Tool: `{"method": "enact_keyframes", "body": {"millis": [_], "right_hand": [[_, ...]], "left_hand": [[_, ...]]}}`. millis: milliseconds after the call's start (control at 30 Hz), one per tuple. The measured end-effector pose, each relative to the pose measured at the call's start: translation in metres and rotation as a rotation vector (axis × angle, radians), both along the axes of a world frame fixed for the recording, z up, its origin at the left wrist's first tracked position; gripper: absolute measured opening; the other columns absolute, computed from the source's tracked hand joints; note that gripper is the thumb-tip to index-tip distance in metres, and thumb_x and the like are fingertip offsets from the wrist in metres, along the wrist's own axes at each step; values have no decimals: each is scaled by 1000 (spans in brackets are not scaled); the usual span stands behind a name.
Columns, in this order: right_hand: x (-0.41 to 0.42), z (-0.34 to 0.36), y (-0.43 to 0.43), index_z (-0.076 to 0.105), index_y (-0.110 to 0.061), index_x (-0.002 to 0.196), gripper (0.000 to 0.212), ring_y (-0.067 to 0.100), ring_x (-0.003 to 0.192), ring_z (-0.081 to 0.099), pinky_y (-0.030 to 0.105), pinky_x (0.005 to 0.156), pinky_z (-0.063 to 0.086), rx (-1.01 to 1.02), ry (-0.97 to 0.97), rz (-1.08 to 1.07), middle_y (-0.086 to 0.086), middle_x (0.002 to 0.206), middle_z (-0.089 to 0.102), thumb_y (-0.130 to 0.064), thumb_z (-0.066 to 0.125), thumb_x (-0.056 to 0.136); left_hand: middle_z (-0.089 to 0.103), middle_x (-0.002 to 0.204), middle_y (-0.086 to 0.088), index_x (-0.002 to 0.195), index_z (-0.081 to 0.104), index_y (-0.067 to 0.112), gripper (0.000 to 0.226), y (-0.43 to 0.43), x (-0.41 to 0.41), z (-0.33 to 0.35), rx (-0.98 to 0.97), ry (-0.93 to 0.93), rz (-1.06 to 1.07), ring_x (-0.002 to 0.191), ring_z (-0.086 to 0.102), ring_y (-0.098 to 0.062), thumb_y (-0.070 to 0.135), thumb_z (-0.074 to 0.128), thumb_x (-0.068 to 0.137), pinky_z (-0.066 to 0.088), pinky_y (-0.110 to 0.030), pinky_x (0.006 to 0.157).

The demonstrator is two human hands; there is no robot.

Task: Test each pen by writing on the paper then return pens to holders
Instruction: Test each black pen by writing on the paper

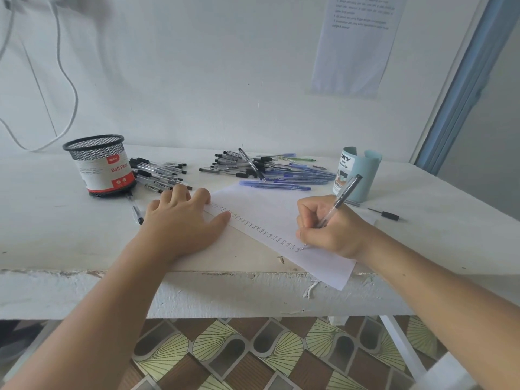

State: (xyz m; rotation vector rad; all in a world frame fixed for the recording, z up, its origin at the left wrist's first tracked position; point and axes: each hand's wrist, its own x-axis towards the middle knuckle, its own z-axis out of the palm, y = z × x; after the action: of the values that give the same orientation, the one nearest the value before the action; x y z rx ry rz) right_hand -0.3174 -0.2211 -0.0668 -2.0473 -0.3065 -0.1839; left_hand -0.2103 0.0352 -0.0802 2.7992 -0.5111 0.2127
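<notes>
Right hand (327, 229) pinches pen (334, 206), tip on paper (270, 209); left hand (180, 220) flat, steadying. Risk: paper overhangs near table (56, 235) edge, could slip.

The white table (56, 235) carries the paper (270, 209) under the right hand (329, 229) gripping a pen (342, 199). Just beyond that grip stands a blue holder (363, 175), beyond-left lie loose pens (267, 170), and far left a mesh holder (102, 164).
</notes>
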Motion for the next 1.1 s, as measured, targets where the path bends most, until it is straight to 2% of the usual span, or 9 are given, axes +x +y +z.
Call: {"method": "enact_keyframes", "body": {"millis": [133, 267, 400, 567, 700, 800, 900, 967, 1100], "right_hand": [[0, 1, 0, 39, -26, 58, 39, 16, 52, 30, 27, 51, 26, 13, -9, -40, -5, 56, 39, 1, 61, 76], [-5, 7, -2, 42, -18, 64, 23, 14, 51, 23, 19, 45, 19, 493, 43, -110, 12, 63, 43, 1, 51, 72], [1, 26, -6, 47, -17, 91, 34, 21, 49, 44, 26, 46, 38, 723, -7, -323, 13, 75, 53, 14, 34, 85], [31, 54, -6, 45, -21, 122, 49, 24, 50, 55, 30, 47, 49, 560, 87, -477, 14, 84, 62, 14, 55, 89], [67, 68, 2, 60, -12, 116, 15, 16, 47, 39, 25, 45, 30, 596, 95, -400, 10, 75, 54, -11, 58, 101], [99, 71, 9, 64, -12, 107, 21, 15, 48, 33, 25, 47, 24, 518, 90, -303, 5, 64, 50, -27, 49, 107], [134, 65, 16, 68, -9, 97, 24, 13, 45, 28, 23, 45, 21, 288, 0, -374, 3, 61, 44, -24, 51, 106], [156, 60, 18, 71, -11, 89, 26, 15, 46, 29, 23, 45, 23, 137, -32, -451, 4, 63, 45, -23, 54, 104], [192, 48, 20, 75, -21, 82, 29, 25, 70, 55, 28, 61, 40, -333, -69, -469, 2, 80, 63, -13, 52, 98]], "left_hand": [[38, 133, 1, 124, 44, 39, 52, 1, -1, 1, 9, 9, 2, 138, 33, -24, 78, 34, 90, 24, -45, 115], [38, 135, 2, 125, 43, 40, 54, 1, -1, 1, 12, 8, 2, 137, 34, -24, 79, 33, 90, 24, -44, 115], [37, 135, 3, 128, 43, 39, 57, 0, 1, -1, 20, -5, 2, 138, 34, -23, 79, 31, 90, 25, -43, 115], [37, 139, 3, 133, 42, 38, 59, 2, 2, -3, 17, -29, -3, 140, 32, -21, 78, 30, 91, 25, -42, 115], [39, 138, 7, 132, 44, 35, 58, 4, 2, -6, -16, -77, -7, 139, 35, -17, 74, 35, 91, 27, -38, 113], [42, 135, 12, 130, 51, 35, 49, 7, 2, -5, -75, -137, -53, 132, 43, -15, 67, 46, 93, 31, -34, 110], [54, 123, 16, 116, 64, 36, 32, 10, 0, -2, -204, -181, -103, 112, 58, -15, 54, 55, 92, 42, -33, 99], [62, 109, 18, 102, 70, 34, 32, 12, 0, 0, -263, -160, -108, 104, 62, -14, 53, 50, 87, 48, -34, 93], [63, 93, 20, 87, 71, 34, 33, 13, 4, -1, -287, -125, -113, 94, 62, -11, 51, 44, 80, 54, -35, 86]]}}
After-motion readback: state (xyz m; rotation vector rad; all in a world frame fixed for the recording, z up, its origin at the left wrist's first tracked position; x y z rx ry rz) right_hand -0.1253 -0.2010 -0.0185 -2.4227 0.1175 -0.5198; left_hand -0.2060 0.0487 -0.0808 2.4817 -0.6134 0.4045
